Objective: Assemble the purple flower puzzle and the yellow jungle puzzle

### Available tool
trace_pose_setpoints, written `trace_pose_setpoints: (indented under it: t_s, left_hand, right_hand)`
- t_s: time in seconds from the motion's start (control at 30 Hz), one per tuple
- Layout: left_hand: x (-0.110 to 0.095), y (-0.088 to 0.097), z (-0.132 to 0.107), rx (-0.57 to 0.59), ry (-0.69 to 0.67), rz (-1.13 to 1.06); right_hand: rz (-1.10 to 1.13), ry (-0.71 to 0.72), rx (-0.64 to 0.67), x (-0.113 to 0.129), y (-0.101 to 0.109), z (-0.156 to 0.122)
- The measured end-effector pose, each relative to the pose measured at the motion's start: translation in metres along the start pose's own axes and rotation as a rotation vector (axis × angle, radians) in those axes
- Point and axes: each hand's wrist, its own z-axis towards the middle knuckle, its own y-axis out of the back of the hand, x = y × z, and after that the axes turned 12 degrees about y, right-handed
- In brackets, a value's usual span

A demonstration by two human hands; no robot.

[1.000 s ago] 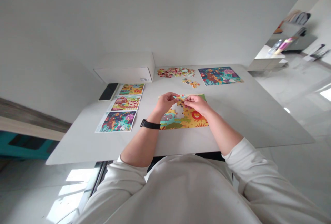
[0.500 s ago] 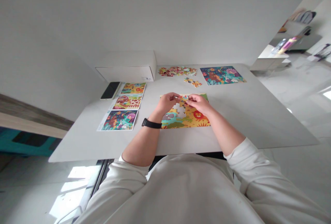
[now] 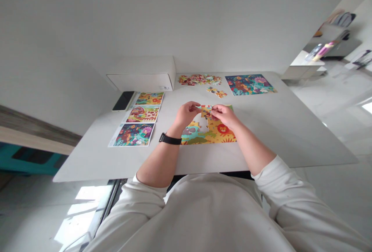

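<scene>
A partly assembled jigsaw puzzle [image 3: 216, 137] with a lion and a hippo lies in front of me on the white table, with a pale gap left of its middle. My left hand [image 3: 186, 114], wearing a black wristband, is closed in a pinch at the puzzle's upper edge. On the other side, my right hand [image 3: 226, 114] pinches the same upper part above the lion. A puzzle section [image 3: 206, 111] with a red and white top edge spans between the two sets of fingertips. My fingers hide part of the upper left.
Loose puzzle pieces [image 3: 200, 80] lie heaped at the wall, with several yellow pieces [image 3: 216, 92] nearer me. A finished dark puzzle [image 3: 250, 85] is at the back right. On the left are picture sheets [image 3: 134, 135], a phone [image 3: 123, 100] and a white box [image 3: 139, 81].
My left hand has shifted slightly up and its fingers have moved a little left. The pale gap shows wider toward the upper left. My right hand has barely moved.
</scene>
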Motion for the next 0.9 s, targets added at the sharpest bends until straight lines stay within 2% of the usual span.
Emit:
trace_pose_setpoints:
  t_s: [0.2,0.27,0.43,0.63,0.9]
  left_hand:
    - [0.004,0.021,0.008,-0.196,0.002,0.034]
    - [0.007,0.026,0.012,-0.226,0.013,0.031]
    - [0.011,0.027,0.014,-0.208,0.058,0.048]
    - [0.016,0.012,0.011,-0.104,0.107,0.151]
    - [0.02,0.002,0.01,-0.116,0.101,0.305]
  right_hand:
    - [-0.014,0.002,-0.075,0.003,0.006,0.001]
    - [-0.014,0.005,-0.089,0.004,0.007,0.0]
    - [-0.04,0.016,-0.08,0.004,0.006,0.0]
    - [-0.096,0.037,-0.068,0.0,0.005,0.001]
    - [-0.258,0.101,-0.04,-0.009,0.005,-0.001]
